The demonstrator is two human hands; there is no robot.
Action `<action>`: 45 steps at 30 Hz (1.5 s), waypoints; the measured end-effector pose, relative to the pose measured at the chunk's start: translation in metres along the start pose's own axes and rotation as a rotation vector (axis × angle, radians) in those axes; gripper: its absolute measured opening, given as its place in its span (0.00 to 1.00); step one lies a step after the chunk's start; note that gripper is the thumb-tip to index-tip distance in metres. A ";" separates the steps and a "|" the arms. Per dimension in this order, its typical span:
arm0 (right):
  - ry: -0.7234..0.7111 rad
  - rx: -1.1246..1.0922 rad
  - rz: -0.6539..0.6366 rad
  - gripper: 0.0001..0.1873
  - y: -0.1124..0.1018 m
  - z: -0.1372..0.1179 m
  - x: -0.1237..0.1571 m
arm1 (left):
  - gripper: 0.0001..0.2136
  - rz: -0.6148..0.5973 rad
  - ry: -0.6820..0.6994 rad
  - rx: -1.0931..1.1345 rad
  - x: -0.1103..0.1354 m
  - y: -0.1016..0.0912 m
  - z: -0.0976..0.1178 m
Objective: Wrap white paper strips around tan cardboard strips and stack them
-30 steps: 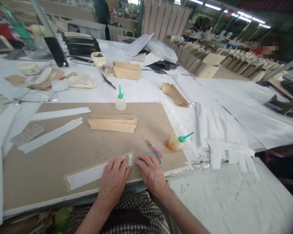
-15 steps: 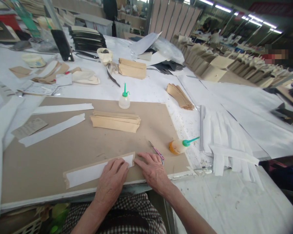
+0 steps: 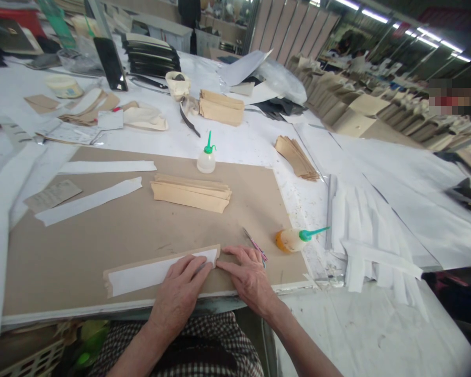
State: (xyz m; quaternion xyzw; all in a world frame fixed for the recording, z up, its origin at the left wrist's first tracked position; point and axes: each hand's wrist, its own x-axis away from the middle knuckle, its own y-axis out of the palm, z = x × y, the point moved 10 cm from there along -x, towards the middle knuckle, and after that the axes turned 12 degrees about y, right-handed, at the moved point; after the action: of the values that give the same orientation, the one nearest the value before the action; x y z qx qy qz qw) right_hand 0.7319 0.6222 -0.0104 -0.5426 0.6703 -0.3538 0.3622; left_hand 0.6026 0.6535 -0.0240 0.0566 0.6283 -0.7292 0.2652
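Note:
A white strip (image 3: 141, 279) lies on a slightly larger tan strip (image 3: 107, 283), close to the front edge of the brown board. My left hand (image 3: 182, 283) rests on the strips towards their right part, fingers stretched out and pressing down. At the right end, my right hand (image 3: 249, 272) lies with its fingers apart, thumb and fingertips touching the strip's short edge. Small scissors (image 3: 255, 243) lie just beyond the right hand, partly hidden by it. Farther right, a bottle with orange liquid (image 3: 290, 240) lies tilted, its green spout pointing right.
On the brown board (image 3: 82, 272) are a stack of tan strips (image 3: 192, 193), a clear bottle with green spout (image 3: 206, 161) and loose white strips (image 3: 90, 201). A pile of white strips (image 3: 361, 225) hangs over the right table edge. A phone (image 3: 110, 63) stands at the back.
The camera view has shifted slightly, so the table's things appear a little farther right. My left fingers have moved slightly towards the strip's right end; the right hand stays there.

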 end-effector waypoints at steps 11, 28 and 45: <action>-0.066 -0.003 0.016 0.24 -0.004 -0.004 -0.003 | 0.16 0.010 -0.015 0.006 -0.002 -0.002 0.000; -0.112 0.078 -0.023 0.24 0.006 -0.006 -0.012 | 0.14 0.011 -0.048 0.015 0.000 0.000 -0.001; -0.080 0.013 0.056 0.20 -0.003 -0.003 -0.014 | 0.11 0.012 -0.070 0.023 0.001 0.001 -0.003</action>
State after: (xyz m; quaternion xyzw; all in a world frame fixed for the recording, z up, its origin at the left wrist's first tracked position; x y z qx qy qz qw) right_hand 0.7326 0.6356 -0.0049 -0.5349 0.6681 -0.3257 0.4018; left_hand 0.6011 0.6553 -0.0259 0.0381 0.6098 -0.7363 0.2907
